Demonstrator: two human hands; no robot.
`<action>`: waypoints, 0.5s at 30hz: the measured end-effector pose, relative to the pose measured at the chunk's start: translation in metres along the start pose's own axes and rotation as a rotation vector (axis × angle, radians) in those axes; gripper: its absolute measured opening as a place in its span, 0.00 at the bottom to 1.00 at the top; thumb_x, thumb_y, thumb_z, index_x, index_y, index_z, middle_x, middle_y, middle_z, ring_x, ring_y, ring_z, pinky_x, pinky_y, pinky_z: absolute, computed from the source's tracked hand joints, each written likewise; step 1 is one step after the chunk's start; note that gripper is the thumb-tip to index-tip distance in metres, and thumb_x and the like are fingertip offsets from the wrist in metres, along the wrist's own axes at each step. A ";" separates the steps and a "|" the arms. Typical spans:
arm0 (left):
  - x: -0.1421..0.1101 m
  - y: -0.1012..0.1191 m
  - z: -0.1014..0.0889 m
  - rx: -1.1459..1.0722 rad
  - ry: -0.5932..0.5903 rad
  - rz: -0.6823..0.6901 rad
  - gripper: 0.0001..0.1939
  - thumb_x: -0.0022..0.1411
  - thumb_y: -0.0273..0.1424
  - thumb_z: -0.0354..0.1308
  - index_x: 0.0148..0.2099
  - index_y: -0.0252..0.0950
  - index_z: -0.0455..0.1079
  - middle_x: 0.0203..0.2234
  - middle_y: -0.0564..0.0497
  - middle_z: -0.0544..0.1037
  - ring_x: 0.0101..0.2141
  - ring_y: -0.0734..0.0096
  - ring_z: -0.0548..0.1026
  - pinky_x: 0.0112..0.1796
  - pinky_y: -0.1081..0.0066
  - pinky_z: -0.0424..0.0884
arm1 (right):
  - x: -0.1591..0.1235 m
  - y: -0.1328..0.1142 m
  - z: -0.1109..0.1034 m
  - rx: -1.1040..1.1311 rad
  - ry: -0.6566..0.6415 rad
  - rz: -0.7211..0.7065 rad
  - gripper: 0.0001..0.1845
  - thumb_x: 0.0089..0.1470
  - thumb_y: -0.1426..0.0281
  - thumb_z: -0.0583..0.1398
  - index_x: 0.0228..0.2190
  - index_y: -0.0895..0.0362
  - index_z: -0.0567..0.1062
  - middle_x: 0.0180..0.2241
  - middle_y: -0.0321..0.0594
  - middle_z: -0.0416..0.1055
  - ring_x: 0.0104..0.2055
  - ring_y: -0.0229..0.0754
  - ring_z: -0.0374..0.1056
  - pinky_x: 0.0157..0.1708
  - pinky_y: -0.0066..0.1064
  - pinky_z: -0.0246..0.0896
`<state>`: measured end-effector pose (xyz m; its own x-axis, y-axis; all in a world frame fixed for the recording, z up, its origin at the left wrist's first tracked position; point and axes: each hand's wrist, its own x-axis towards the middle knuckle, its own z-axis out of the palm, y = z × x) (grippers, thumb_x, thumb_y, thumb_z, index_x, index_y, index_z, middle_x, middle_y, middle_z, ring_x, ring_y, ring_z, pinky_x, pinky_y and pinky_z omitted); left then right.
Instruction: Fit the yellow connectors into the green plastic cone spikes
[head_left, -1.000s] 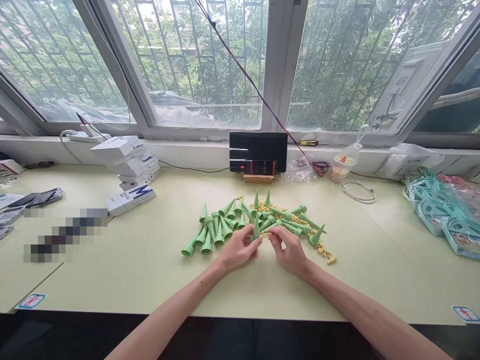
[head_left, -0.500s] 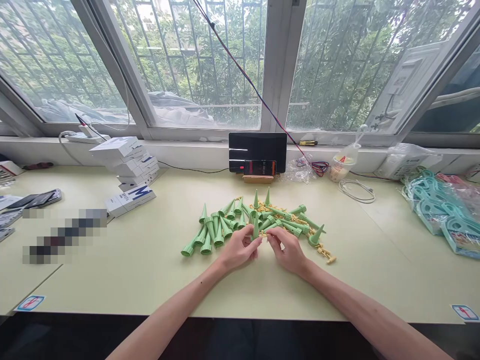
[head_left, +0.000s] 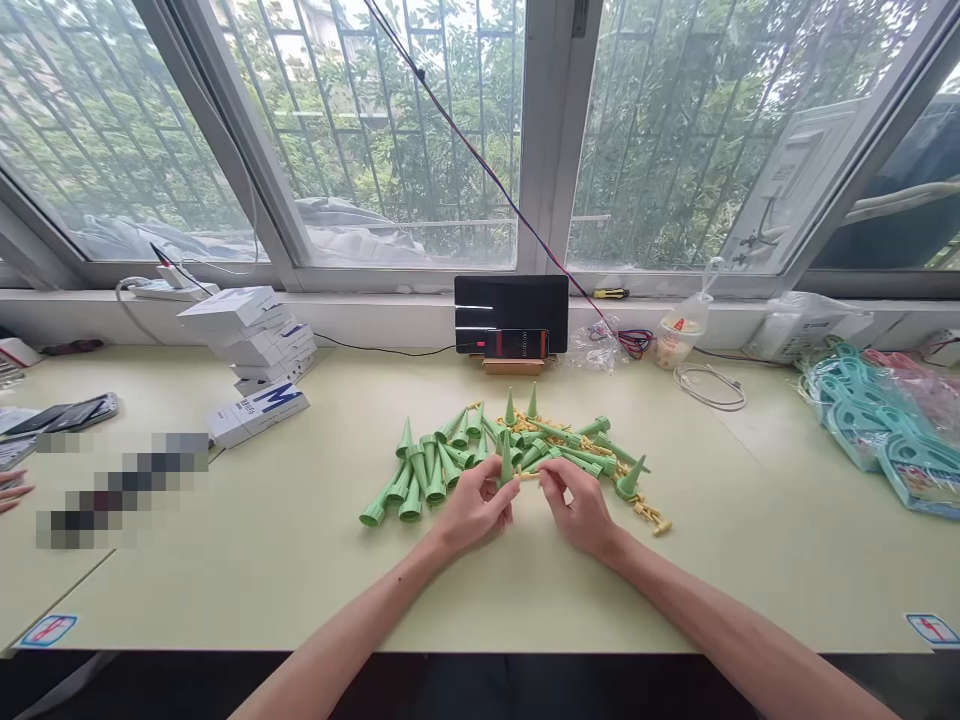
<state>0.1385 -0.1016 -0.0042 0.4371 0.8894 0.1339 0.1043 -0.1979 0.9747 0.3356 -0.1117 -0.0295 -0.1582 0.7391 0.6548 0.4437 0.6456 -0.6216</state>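
Our two hands work close together just in front of the pile, near the middle of the bench (head_left: 300, 570). With the left hand (head_left: 471, 508) we have the fingers and thumb curled closed around the lower part of a green cone (head_left: 506, 456); with the right hand (head_left: 581, 508) we pinch the outer end of a yellow piece (head_left: 529, 475), thumb and forefinger nearly together. We hold the cone low, probably to steady it while leaving its narrow end free, and we grip the yellow piece at its end, seemingly so that most of it is exposed between our hands. Whether its inner end touches the cone we cannot tell.

The held cone points tip up, its long axis close to vertical, its base hidden by our fingers. The yellow piece lies nearly level, its length running from one hand toward the other.

Beyond our hands, the loose green cones (head_left: 416, 470) spread to both sides, likely kept there for easy reach. Several at the left turn their wide, open ends toward us, tips pointing away; two at the back stand tip up. Yellow chain-like pieces (head_left: 652, 517) trail out at the right, beside a cone (head_left: 630, 480) leaning rightward.
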 end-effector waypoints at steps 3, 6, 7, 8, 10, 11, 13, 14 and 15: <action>0.000 -0.003 -0.001 -0.001 0.004 0.000 0.14 0.67 0.42 0.57 0.37 0.38 0.61 0.22 0.58 0.68 0.19 0.72 0.74 0.19 0.73 0.68 | 0.000 -0.001 0.000 -0.005 0.009 -0.004 0.07 0.66 0.71 0.53 0.39 0.55 0.71 0.29 0.37 0.70 0.26 0.38 0.63 0.27 0.31 0.61; 0.001 -0.004 -0.001 0.004 0.006 0.010 0.13 0.67 0.42 0.57 0.38 0.38 0.63 0.22 0.57 0.69 0.19 0.72 0.74 0.20 0.73 0.69 | 0.000 -0.002 -0.001 -0.008 0.024 -0.002 0.07 0.66 0.71 0.53 0.39 0.55 0.71 0.29 0.37 0.70 0.26 0.38 0.64 0.27 0.30 0.61; 0.001 -0.004 -0.001 0.004 0.006 0.013 0.13 0.67 0.42 0.57 0.38 0.37 0.63 0.22 0.57 0.69 0.19 0.72 0.74 0.20 0.73 0.69 | 0.000 -0.002 -0.001 -0.009 0.025 0.000 0.07 0.66 0.71 0.53 0.39 0.55 0.71 0.29 0.37 0.70 0.26 0.38 0.64 0.27 0.30 0.61; 0.001 -0.004 -0.001 0.004 0.005 0.017 0.13 0.67 0.42 0.57 0.38 0.37 0.63 0.22 0.57 0.69 0.19 0.73 0.74 0.20 0.74 0.69 | 0.000 -0.002 -0.001 -0.010 0.024 0.000 0.07 0.66 0.71 0.53 0.39 0.55 0.71 0.29 0.37 0.70 0.26 0.38 0.64 0.27 0.30 0.61; 0.000 -0.003 0.000 0.004 0.001 0.023 0.13 0.67 0.42 0.57 0.38 0.37 0.62 0.23 0.57 0.68 0.19 0.73 0.74 0.20 0.74 0.69 | 0.000 -0.002 -0.001 -0.011 0.014 -0.007 0.07 0.66 0.71 0.53 0.39 0.55 0.71 0.29 0.37 0.70 0.26 0.38 0.64 0.27 0.30 0.61; 0.000 -0.002 0.000 0.005 -0.001 0.025 0.14 0.66 0.42 0.57 0.37 0.37 0.62 0.23 0.58 0.68 0.19 0.74 0.74 0.20 0.75 0.69 | 0.000 -0.003 -0.001 -0.010 0.005 -0.014 0.07 0.66 0.71 0.53 0.39 0.55 0.71 0.29 0.37 0.70 0.26 0.38 0.64 0.27 0.30 0.61; 0.000 0.000 0.001 0.008 -0.006 0.021 0.15 0.65 0.42 0.58 0.35 0.38 0.61 0.21 0.59 0.66 0.19 0.73 0.74 0.19 0.75 0.68 | 0.001 -0.003 -0.001 -0.005 -0.013 -0.026 0.07 0.66 0.71 0.53 0.39 0.55 0.71 0.29 0.38 0.70 0.26 0.38 0.64 0.27 0.30 0.61; 0.000 0.000 0.001 0.009 -0.009 0.016 0.15 0.65 0.42 0.59 0.35 0.38 0.60 0.21 0.59 0.65 0.18 0.73 0.74 0.19 0.75 0.68 | 0.001 -0.004 -0.001 -0.003 -0.022 -0.032 0.07 0.66 0.71 0.53 0.39 0.55 0.71 0.29 0.38 0.70 0.26 0.38 0.64 0.27 0.30 0.62; 0.000 0.001 0.001 0.011 -0.011 0.010 0.16 0.64 0.42 0.59 0.34 0.38 0.59 0.20 0.60 0.64 0.18 0.72 0.74 0.19 0.75 0.68 | 0.001 -0.004 -0.001 -0.002 -0.030 -0.039 0.07 0.66 0.71 0.53 0.39 0.55 0.71 0.29 0.38 0.70 0.26 0.38 0.64 0.27 0.30 0.62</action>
<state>0.1394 -0.1022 -0.0037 0.4475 0.8830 0.1416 0.1099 -0.2114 0.9712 0.3350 -0.1136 -0.0258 -0.2018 0.7191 0.6650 0.4382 0.6735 -0.5953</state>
